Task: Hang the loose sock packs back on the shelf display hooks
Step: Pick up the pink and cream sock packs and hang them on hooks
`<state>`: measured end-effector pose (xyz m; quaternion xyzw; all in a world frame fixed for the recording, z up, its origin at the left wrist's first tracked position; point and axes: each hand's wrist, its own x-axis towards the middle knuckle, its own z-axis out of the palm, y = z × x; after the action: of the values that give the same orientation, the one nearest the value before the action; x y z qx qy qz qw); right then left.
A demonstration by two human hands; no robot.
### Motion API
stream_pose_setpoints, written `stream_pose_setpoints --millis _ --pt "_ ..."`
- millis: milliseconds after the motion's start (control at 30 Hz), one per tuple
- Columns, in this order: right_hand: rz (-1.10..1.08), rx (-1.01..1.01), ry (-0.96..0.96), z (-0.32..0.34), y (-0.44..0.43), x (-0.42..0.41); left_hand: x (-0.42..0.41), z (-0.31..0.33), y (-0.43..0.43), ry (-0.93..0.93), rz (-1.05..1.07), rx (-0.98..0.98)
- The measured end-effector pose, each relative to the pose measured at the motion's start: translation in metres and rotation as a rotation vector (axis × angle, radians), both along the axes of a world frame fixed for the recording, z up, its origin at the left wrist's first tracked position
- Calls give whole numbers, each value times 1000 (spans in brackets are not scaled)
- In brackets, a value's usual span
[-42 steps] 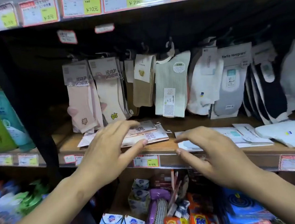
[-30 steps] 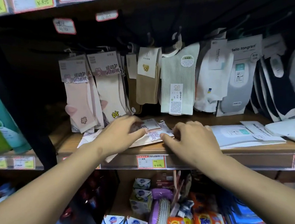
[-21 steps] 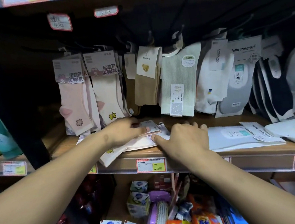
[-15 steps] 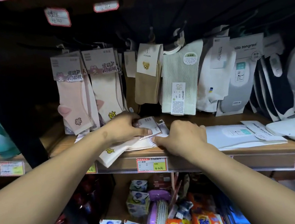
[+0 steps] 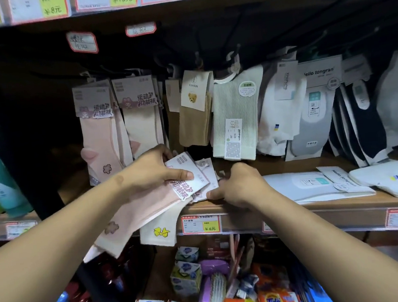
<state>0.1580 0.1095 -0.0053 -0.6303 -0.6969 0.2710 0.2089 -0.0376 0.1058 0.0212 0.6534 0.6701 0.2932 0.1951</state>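
On the wooden shelf under the row of hanging socks, the left hand is clamping its grip on the card header of a pink sock pack, thumb on top, with more loose packs fanned beneath it and their toes drooping over the shelf edge. The right hand is closing its grip on the lower headers beside it. I judge that the fanned packs could be slipping apart and dropping to the goods below, since only the cards are being pinched. More loose white packs are lying flat further right. Compared with half a second ago, the pink pack is sitting higher and tilted, and the socks are hanging further off the shelf.
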Motion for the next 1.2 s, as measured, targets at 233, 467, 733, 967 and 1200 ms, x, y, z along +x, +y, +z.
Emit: stream_pose_setpoints --millis 233,467,733,967,1200 --pt "-32 -114 429 -8 5 6 -6 15 -17 -164 -3 39" --pt "196 -142 588 -5 -6 16 -24 11 -50 -451 -92 9" --pt "397 -7 552 -11 -24 7 -67 12 -75 -687 -87 188" --pt "454 347 600 13 -36 -4 -66 25 -92 -772 -98 279" --pt "405 496 661 32 -40 -3 -60 27 -99 -812 -46 346"
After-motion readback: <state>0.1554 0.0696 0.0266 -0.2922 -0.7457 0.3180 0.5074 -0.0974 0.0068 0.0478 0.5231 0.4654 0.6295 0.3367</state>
